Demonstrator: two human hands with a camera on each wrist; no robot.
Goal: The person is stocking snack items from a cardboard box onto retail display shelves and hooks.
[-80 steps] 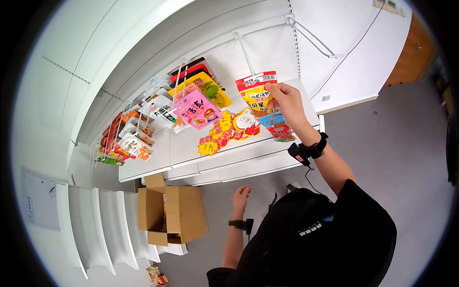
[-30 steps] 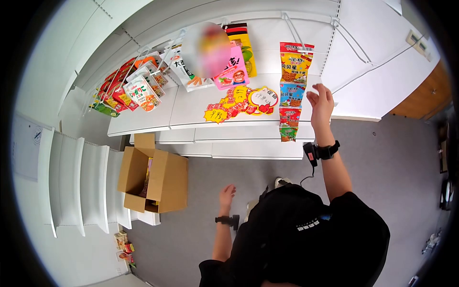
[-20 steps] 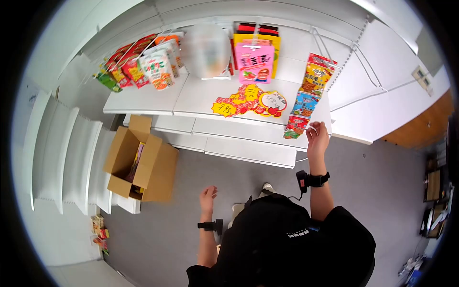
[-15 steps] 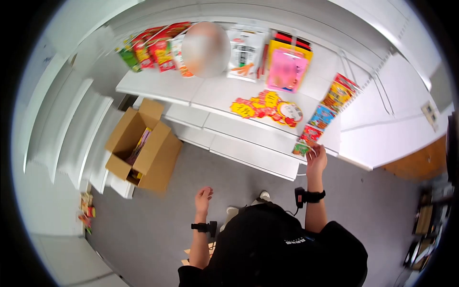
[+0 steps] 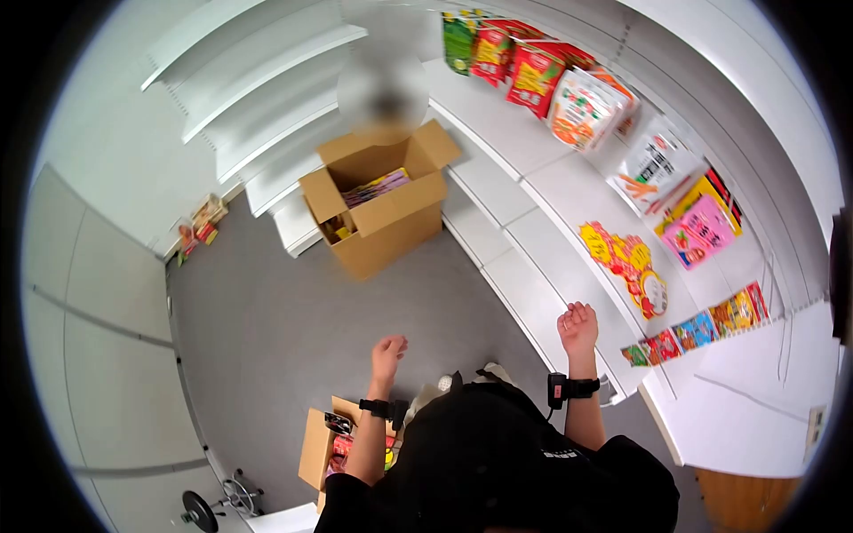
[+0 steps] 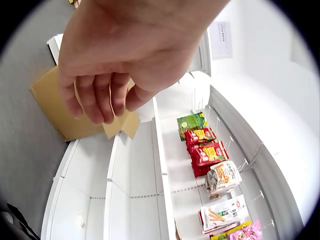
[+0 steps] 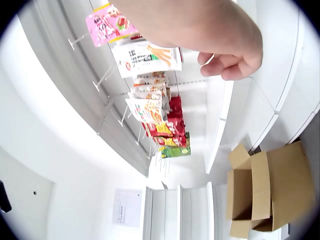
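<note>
My left hand (image 5: 388, 357) hangs over the grey floor, fingers loosely curled and holding nothing. In the left wrist view its fingers (image 6: 102, 97) overlap the large cardboard box (image 6: 75, 107) behind them. My right hand (image 5: 577, 327) is in front of the white shelf (image 5: 498, 182), bent at the fingers and also holding nothing. Close to its right hangs a strip of joined snack bags (image 5: 696, 330) in yellow, blue, red and green. Yellow and red price signs (image 5: 622, 258) lie on the upper shelf, beyond that hand.
Snack packs hang in a row on hooks: red bags (image 5: 536, 75), white bags (image 5: 656, 169) and a pink bag (image 5: 700, 233). On the left stands an open cardboard box (image 5: 391, 240) with packs inside. A smaller open box (image 5: 313, 440) sits beside my left arm.
My right hand has let go of the snack bag strip, which hangs on its hook, and has drawn away from its lower end. The head view has swung left toward the large box.
</note>
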